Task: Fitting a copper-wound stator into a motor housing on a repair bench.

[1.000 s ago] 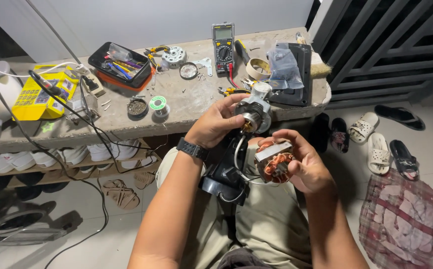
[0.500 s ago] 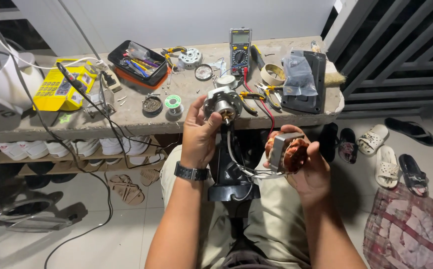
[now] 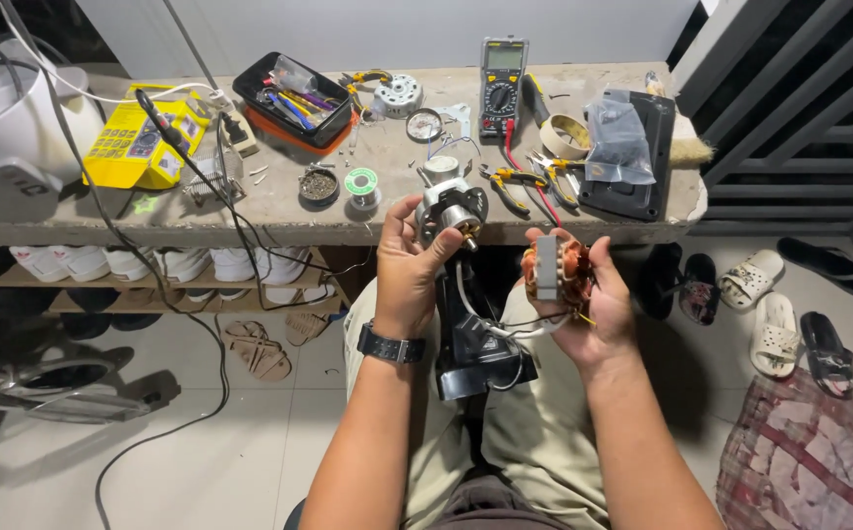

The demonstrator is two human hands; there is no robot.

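Observation:
My left hand [image 3: 409, 267] grips a round silver motor housing with a brass shaft [image 3: 451, 209], held up just in front of the bench edge. A motor stator with orange copper windings [image 3: 554, 272] sits in my right hand [image 3: 588, 309], fingers wrapped around it. White and black wires run from the stator down to a black plastic fan body [image 3: 475, 344] resting on my lap between my forearms. A black watch is on my left wrist.
The concrete bench [image 3: 279, 211] carries a multimeter [image 3: 504, 77], pliers [image 3: 505, 182], a solder spool [image 3: 361, 184], a black tray of tools [image 3: 294, 98], a yellow box [image 3: 142, 137] and a soldering iron. Shoes line the shelf beneath; sandals [image 3: 789, 304] lie at right.
The view has shifted so the bench sits higher and more centred. Both hands have stayed apart, the left holding the housing slightly lower and the right turning the stator a little.

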